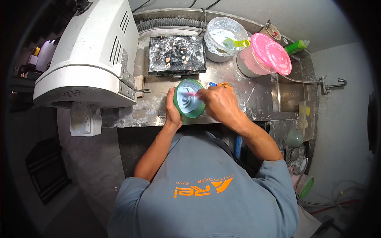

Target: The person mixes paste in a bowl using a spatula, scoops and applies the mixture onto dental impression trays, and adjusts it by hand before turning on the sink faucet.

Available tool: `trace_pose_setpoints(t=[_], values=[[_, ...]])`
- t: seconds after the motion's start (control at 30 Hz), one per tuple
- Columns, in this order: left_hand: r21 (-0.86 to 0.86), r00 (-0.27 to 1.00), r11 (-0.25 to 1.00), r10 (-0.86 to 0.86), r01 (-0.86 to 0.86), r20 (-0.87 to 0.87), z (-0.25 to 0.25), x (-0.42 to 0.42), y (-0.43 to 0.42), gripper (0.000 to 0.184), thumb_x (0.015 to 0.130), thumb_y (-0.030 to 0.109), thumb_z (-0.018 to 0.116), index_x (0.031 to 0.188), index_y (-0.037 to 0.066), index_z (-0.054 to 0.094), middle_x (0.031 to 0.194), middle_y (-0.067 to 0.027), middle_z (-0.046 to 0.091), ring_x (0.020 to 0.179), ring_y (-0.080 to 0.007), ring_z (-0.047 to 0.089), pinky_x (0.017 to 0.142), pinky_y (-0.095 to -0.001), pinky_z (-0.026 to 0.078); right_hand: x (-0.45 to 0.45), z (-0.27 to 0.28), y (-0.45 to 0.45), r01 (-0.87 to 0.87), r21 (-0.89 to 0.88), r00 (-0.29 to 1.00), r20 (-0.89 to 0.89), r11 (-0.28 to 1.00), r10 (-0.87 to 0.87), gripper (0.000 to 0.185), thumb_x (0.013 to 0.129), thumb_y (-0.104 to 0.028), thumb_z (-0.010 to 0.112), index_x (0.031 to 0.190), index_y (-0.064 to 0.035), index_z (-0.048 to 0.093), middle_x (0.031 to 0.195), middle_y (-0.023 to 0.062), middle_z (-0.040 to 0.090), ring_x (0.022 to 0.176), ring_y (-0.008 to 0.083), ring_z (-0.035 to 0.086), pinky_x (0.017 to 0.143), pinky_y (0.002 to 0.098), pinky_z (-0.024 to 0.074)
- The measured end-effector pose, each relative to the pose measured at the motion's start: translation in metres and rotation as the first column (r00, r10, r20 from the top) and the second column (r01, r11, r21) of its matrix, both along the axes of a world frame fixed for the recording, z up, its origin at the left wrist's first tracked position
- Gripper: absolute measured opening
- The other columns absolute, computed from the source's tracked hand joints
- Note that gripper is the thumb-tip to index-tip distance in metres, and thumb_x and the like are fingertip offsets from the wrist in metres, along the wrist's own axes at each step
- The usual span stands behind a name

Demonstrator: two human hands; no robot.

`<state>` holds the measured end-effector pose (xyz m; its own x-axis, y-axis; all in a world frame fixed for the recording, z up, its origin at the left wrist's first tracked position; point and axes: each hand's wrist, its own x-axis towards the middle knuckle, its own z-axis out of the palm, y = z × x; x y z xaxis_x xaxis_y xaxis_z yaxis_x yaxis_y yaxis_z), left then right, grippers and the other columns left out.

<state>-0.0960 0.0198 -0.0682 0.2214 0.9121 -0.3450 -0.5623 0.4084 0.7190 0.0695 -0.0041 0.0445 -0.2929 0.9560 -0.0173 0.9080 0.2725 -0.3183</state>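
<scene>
As left fingers [170,99] cradle green bowl [192,114], right fingers [204,95] grip pink stirrer [192,94], black tray [164,73] just behind, pink-lidded tub [254,65] beyond

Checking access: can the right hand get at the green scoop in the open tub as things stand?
Probably yes: the green scoop juts over the rim of the tub, uncovered. The right hand grips a pink tool, so likely must release it first.

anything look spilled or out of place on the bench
Yes: white residue and small pinkish lumps litter the black box, and pale smears mark the metal bench. They look like uncleaned splashes and scraps.
</scene>
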Motion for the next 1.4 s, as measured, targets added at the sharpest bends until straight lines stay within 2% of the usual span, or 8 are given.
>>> trace_pose_setpoints(t=[0.1,0.33,0.43,0.63,0.8,0.9,1.17,1.4], values=[[-0.225,0.991,0.973,-0.016,0.047,0.136,-0.001,0.003,-0.007,0.047,0.104,0.043,0.036,0.113,0.005,0.061,0.11,-0.0095,0.066,0.1,-0.0184,0.065,0.09,-0.034,0.052,0.009,0.002,-0.009,-0.045,-0.066,0.999,0.015,0.997,0.046,0.018,0.076,-0.005,0.063,0.092,-0.0085,0.072,0.072,0.0161,0.066,0.069,0.0373,0.066,0.058,0.0491,0.0496],[-0.019,0.996,0.999,-0.038,0.036,-0.076,-0.019,0.007,-0.01,0.038,0.103,0.033,0.037,0.108,0.003,0.06,0.103,-0.007,0.062,0.098,-0.0153,0.058,0.091,-0.0299,0.044,0.013,0.002,-0.026,0.039,-0.147,0.996,0.089,0.988,-0.026,0.019,0.078,-0.004,0.064,0.094,-0.0072,0.073,0.068,0.0185,0.065,0.064,0.0389,0.065,0.057,0.0508,0.05],[0.243,0.953,0.97,0.083,-0.011,-0.291,-0.01,0.02,-0.014,0.041,0.104,0.032,0.034,0.111,0.0,0.059,0.104,-0.0091,0.062,0.099,-0.0165,0.057,0.092,-0.0303,0.043,0.006,0.003,-0.029,0.136,-0.186,0.944,-0.274,0.973,-0.185,0.013,0.09,-0.016,0.064,0.09,-0.0044,0.07,0.069,0.0228,0.065,0.067,0.0434,0.064,0.061,0.0511,0.0498],[0.162,0.993,0.981,-0.097,0.108,-0.073,-0.002,0.045,-0.006,0.045,0.106,0.037,0.031,0.116,0.001,0.056,0.107,-0.0106,0.062,0.101,-0.018,0.058,0.094,-0.0319,0.045,0.023,0.016,-0.058,0.319,-0.242,0.91,-0.192,0.916,-0.367,0.019,0.094,-0.018,0.063,0.09,0.0001,0.067,0.071,0.024,0.064,0.069,0.045,0.063,0.063,0.0504,0.0491],[0.014,0.931,0.951,-0.305,0.309,0.201,0.016,0.072,-0.006,0.065,0.104,0.058,0.03,0.124,0.002,0.055,0.119,-0.0128,0.063,0.111,-0.023,0.061,0.1,-0.0377,0.048,0.064,0.026,-0.087,0.249,-0.413,0.637,-0.611,0.876,-0.469,0.042,0.09,-0.016,0.075,0.124,-0.0018,0.056,0.08,0.0028,0.062,0.073,0.0086,0.056,0.065,0.0272,0.0455],[0.008,0.823,0.879,-0.449,0.476,0.347,0.019,0.093,-0.006,0.072,0.101,0.064,0.035,0.132,0.002,0.053,0.124,-0.0135,0.063,0.115,-0.0246,0.061,0.102,-0.0406,0.048,0.09,0.01,-0.087,0.336,-0.39,0.522,-0.681,0.857,-0.515,0.039,0.087,-0.017,0.078,0.119,-0.0026,0.061,0.087,0.0033,0.066,0.08,0.0087,0.059,0.07,0.0268,0.0484],[0.002,0.865,0.88,-0.467,0.475,0.183,0.039,0.138,0.005,0.067,0.097,0.055,0.039,0.135,0.002,0.052,0.13,-0.014,0.06,0.12,-0.0287,0.058,0.104,-0.0451,0.045,0.167,-0.003,-0.061,0.377,0.204,0.896,-0.327,0.904,-0.3,0.052,0.079,-0.046,0.078,0.11,-0.0072,0.063,0.076,0.0152,0.069,0.07,0.0356,0.069,0.061,0.043,0.0523],[0.021,0.891,0.895,-0.446,0.446,0.087,0.031,0.168,0.013,0.069,0.093,0.061,0.042,0.136,0.007,0.051,0.125,-0.0123,0.062,0.106,-0.0309,0.065,0.076,-0.0508,0.058,0.191,0.021,-0.05,0.177,0.214,0.982,-0.1,0.961,-0.159,0.046,0.08,-0.046,0.073,0.099,-0.0076,0.057,0.07,0.0149,0.066,0.067,0.0389,0.066,0.057,0.0493,0.0508]])
